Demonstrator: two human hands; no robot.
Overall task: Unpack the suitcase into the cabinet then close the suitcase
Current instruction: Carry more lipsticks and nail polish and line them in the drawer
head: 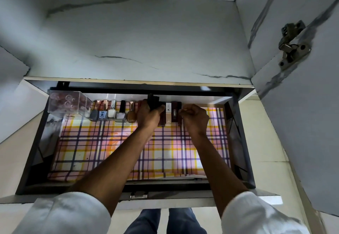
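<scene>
1. At the near edge, white sleeves and both forearms are seen reaching over the front rim of an open drawer, which is pulled out beneath a marble-patterned cabinet shelf.
2. The drawer floor is covered by a checked liner; this wide middle area carries nothing and offers ample room for hand travel.
3. At the back wall, the left hand is wrapped around a dark tube, held upright at the row of cosmetics.
4. The right hand is loosely fisted just beside the row's right end; whether anything is pinched in it cannot be told.
5. Nail polish bottles stand in line to the left, touching or nearly so, with a clear box in the far left corner.
6. The suitcase is not in view.
7. Judgement: the tube should be set down vertically and released only once it is steady, as a nudge could topple its neighbours.
8. Free space along the back wall remains to the right of the row; an open door and hinge stand well to the right.
</scene>
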